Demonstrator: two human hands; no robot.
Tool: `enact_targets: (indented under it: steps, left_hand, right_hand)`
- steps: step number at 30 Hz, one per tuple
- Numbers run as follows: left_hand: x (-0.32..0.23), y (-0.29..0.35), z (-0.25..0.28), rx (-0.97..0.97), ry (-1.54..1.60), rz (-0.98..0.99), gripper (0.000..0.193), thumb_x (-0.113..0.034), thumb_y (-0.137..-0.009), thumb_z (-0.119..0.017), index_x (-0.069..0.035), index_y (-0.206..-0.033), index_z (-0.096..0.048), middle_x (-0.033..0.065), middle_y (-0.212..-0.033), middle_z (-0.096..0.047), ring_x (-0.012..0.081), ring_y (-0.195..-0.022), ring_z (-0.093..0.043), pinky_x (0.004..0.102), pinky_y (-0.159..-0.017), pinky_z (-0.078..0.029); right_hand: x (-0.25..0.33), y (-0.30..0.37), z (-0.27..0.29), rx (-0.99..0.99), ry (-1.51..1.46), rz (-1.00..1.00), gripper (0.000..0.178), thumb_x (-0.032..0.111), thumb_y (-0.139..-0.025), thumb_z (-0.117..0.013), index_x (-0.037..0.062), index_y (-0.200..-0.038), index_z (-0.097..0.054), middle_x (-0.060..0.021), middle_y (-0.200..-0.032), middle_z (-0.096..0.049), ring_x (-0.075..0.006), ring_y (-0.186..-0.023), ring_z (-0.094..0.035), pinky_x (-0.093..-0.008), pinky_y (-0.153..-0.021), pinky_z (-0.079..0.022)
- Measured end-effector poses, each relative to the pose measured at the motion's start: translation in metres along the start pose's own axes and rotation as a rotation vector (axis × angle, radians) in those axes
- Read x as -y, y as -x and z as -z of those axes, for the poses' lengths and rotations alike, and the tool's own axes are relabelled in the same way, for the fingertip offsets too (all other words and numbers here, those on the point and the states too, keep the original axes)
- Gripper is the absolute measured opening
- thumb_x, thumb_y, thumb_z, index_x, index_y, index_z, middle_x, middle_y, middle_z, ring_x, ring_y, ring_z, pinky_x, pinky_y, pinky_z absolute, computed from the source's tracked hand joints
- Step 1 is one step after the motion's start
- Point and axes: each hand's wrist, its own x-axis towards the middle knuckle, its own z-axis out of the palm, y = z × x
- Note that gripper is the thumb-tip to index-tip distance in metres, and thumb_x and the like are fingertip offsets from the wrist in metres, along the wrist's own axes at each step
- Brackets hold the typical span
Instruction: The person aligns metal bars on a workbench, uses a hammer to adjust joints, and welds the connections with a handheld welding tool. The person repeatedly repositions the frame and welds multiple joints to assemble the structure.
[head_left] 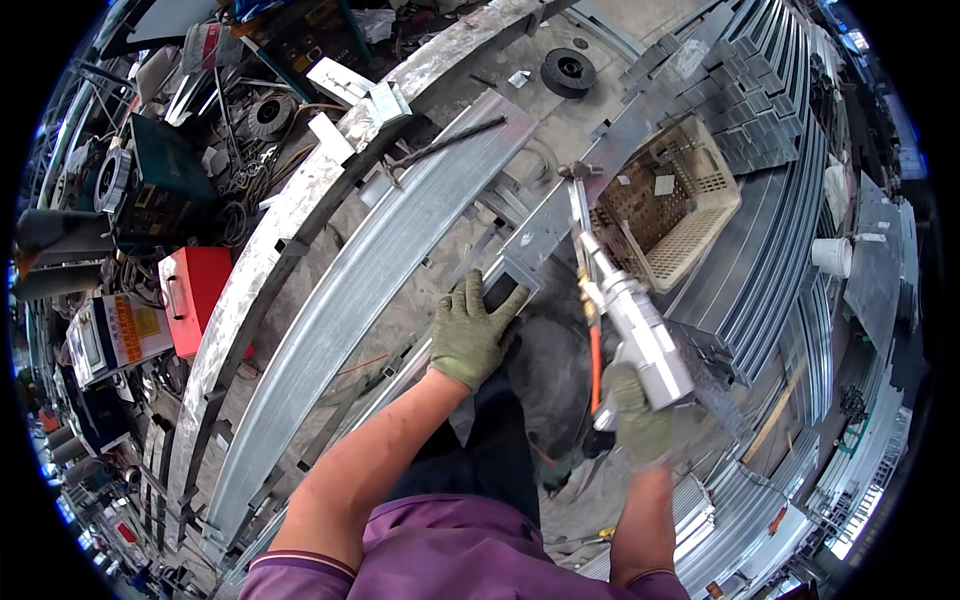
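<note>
My left hand point(468, 330), in a green work glove, lies with its fingers spread at the open end of a galvanized metal profile point(518, 277). My right hand point(640, 415), gloved alike and blurred, is closed round the rear of a silver air tool point(640, 335). This tool slants up and left with its narrow front end towards a flat metal bar point(560, 215). Beside it hangs an orange hose point(595, 365). At the tool's far tip lies a small hammer-like head point(580, 171); whether the two touch, I cannot tell.
Long steel beams point(345, 300) run diagonally on my left. A beige plastic crate point(715, 215) stands right of the tool, near stacked metal profiles point(770, 265). A red box point(200, 295), a dark green machine point(160, 180) and tangled cables stand at the left. A black wheel point(568, 73) lies ahead.
</note>
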Motion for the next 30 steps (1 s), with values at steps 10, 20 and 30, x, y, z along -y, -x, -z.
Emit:
enact_targets:
  steps: [10,20,30]
  left_hand:
    - [0.007,0.004,-0.016,-0.058,0.067,-0.003,0.060,-0.052,-0.099,-0.069,-0.023,-0.151,-0.060,0.0304,-0.161,-0.045,0.0485,-0.139,-0.053,0.0606,-0.111,-0.045]
    - [0.008,0.000,-0.015,-0.055,0.082,-0.010,0.046,-0.047,-0.098,-0.071,-0.016,-0.132,-0.066,0.0280,-0.156,-0.048,0.0456,-0.133,-0.056,0.0565,-0.108,-0.047]
    - [0.010,0.001,-0.016,-0.089,0.098,-0.028,0.045,-0.041,-0.094,-0.075,-0.015,-0.130,-0.066,0.0275,-0.153,-0.050,0.0442,-0.136,-0.053,0.0561,-0.107,-0.047]
  right_hand:
    - [-0.024,0.019,-0.048,0.136,0.163,-0.024,0.039,0.020,-0.102,-0.078,-0.0016,-0.133,-0.068,-0.0134,-0.108,-0.078,-0.0219,-0.093,-0.075,-0.0360,-0.084,-0.060]
    - [-0.031,0.009,-0.062,0.138,0.299,0.165,0.038,0.022,-0.100,-0.079,-0.0001,-0.130,-0.070,-0.0183,-0.105,-0.079,-0.0315,-0.091,-0.080,-0.0393,-0.079,-0.062]
    - [-0.021,0.009,-0.073,0.076,0.322,0.162,0.023,0.020,-0.097,-0.083,0.0005,-0.107,-0.078,-0.0171,-0.089,-0.080,-0.0318,-0.083,-0.081,-0.0398,-0.072,-0.061]
